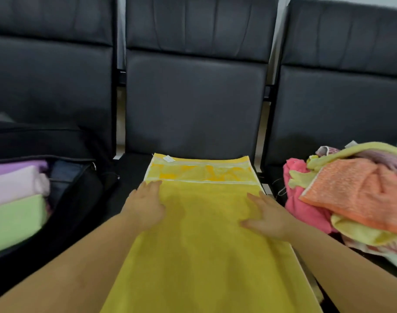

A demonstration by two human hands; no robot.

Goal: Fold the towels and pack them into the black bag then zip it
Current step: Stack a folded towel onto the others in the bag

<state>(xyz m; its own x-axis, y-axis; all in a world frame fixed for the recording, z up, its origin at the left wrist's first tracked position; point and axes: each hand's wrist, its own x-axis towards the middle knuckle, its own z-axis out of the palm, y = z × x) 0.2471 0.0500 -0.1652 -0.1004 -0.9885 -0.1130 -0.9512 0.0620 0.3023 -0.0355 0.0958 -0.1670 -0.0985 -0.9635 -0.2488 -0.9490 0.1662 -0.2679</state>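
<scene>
Both hands lie flat with straight fingers on a yellow towel (202,233), gripping nothing: the left hand (145,204) presses its left edge just below centre frame, the right hand (268,216) its right edge. The towel runs from the bottom of the frame up the middle seat (193,105), its patterned band and a small white label (169,158) at the far end. At left the open black bag (80,199) holds folded towels (16,199), purple, pink and green. At right a loose heap of towels (351,195), pink, orange and pale yellow, sits on the next seat. Black padded chair backs (199,23) fill the upper frame.
</scene>
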